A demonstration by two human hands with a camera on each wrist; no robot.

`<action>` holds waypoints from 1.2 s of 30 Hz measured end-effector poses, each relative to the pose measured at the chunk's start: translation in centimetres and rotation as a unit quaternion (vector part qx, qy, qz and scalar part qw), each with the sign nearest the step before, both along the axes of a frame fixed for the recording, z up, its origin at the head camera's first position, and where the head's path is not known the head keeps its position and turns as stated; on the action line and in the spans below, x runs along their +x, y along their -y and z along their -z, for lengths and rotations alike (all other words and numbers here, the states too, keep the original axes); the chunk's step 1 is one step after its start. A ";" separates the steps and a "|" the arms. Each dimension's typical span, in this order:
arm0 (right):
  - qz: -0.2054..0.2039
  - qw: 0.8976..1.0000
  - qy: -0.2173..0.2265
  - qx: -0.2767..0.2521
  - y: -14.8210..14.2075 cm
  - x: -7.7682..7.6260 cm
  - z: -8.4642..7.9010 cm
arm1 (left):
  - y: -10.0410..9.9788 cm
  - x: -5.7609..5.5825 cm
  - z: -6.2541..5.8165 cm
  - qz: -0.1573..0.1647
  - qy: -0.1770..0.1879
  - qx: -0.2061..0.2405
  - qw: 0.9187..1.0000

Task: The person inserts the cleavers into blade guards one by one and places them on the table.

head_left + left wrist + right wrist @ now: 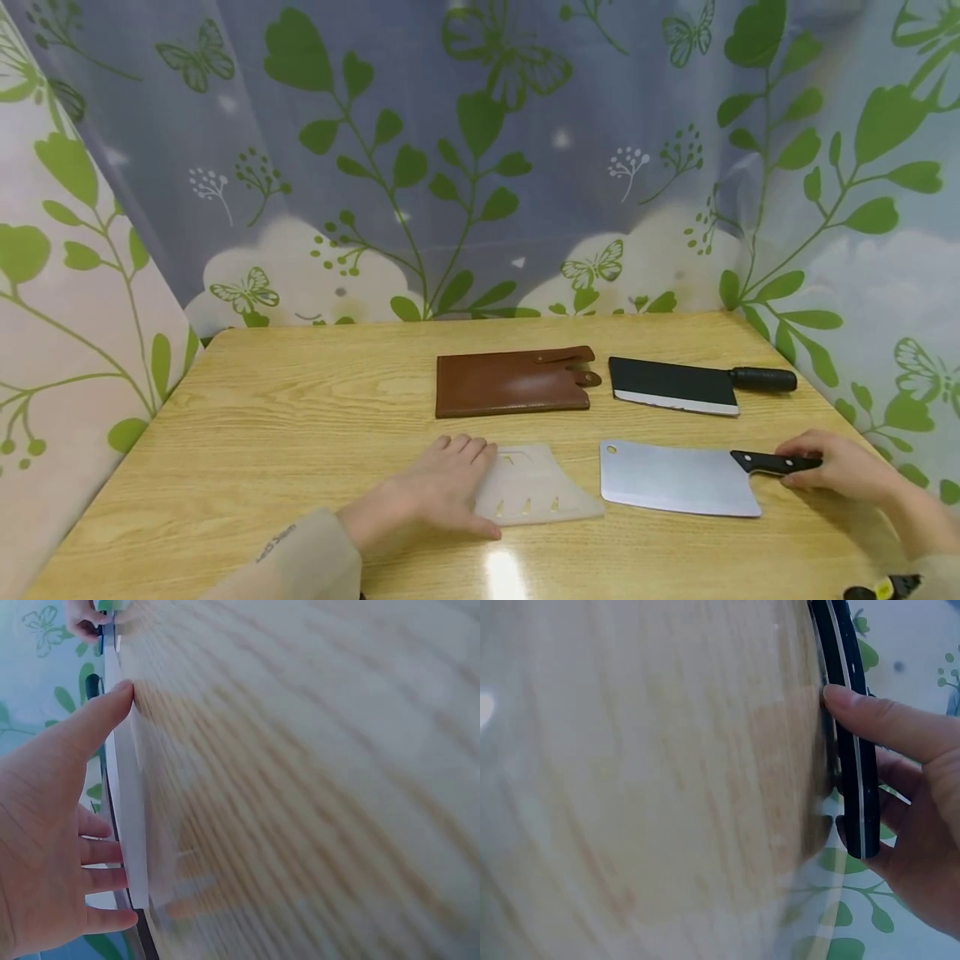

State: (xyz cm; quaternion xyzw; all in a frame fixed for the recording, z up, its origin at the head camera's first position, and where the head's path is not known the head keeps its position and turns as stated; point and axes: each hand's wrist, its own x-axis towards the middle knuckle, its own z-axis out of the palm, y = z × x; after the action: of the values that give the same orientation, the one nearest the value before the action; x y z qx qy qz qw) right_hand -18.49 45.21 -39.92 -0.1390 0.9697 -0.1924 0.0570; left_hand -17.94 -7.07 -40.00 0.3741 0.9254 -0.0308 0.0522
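Pale wood-grained table (262, 400) is filling the lower half of the head view, and a blue-and-white curtain printed with green leaves (637, 83) is hanging behind it. At lower centre we are resting our left hand (442, 492) over the left part of a flat, whitish plastic blade guard with cut-out slots (536, 483), its fingers lying extended. At lower right our right hand (843, 467) is gripping the black handle (772, 463) of a broad silver metal cleaver (675, 479), whose blade is lying beside the guard, apart from it. Above these, a flat brown leather sheath (495, 386) and a black-bladed cleaver (667, 383) are lying side by side.

In the left wrist view, the guard is showing nearly edge-on at left, our straight fingers spanning it; a sideways push could be skidding it across the smooth tabletop.

In the right wrist view, at right, we are pinching the handle near its butt end. With the wide blade probably weighing forward, a lift from there could be letting it tip or twist, nicking the table or our left hand if that were straying close.
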 end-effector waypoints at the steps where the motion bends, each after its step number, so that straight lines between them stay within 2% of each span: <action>1: 0.001 1.000 0.006 -0.001 0.0 0.0 -0.1 | 0.0 0.0 0.0 0.000 0.001 0.002 1.000; 7: -0.015 0.999 0.040 -0.029 -0.2 0.0 -0.7 | -0.1 -0.2 0.0 0.003 -0.005 0.027 1.000; 11: -0.017 0.998 0.042 -0.037 0.0 0.2 -0.8 | 0.1 -0.2 0.0 0.001 -0.007 0.037 0.999; 15: 0.001 0.999 0.039 -0.019 0.7 0.4 -1.2 | 0.5 -0.2 -0.1 0.002 -0.037 0.049 0.998; 19: 0.002 1.000 0.031 -0.003 1.5 0.4 -1.7 | 1.1 -0.2 -0.4 0.002 -0.067 0.060 0.996; 26: -0.035 0.995 0.052 -0.082 3.2 0.3 -2.1 | 2.7 -0.4 0.0 -0.008 -0.082 0.098 0.992; 28: -0.039 0.995 0.036 -0.086 3.7 0.3 -2.3 | 3.2 -0.6 -0.1 -0.009 -0.085 0.107 0.991; 31: -0.020 0.997 0.010 -0.068 4.9 0.2 -2.6 | 3.9 -0.8 -0.4 -0.010 -0.093 0.118 0.989; 36: 0.011 0.997 -0.057 -0.044 6.9 -0.1 -3.1 | 4.7 -0.9 -1.0 -0.004 -0.130 0.135 0.982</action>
State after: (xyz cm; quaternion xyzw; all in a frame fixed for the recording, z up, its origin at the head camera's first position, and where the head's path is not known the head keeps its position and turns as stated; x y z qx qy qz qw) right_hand -18.57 38.30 -36.77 -0.1415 0.9635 -0.2270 -0.0065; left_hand -18.88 -11.80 -39.04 0.3665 0.9216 0.0465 -0.1193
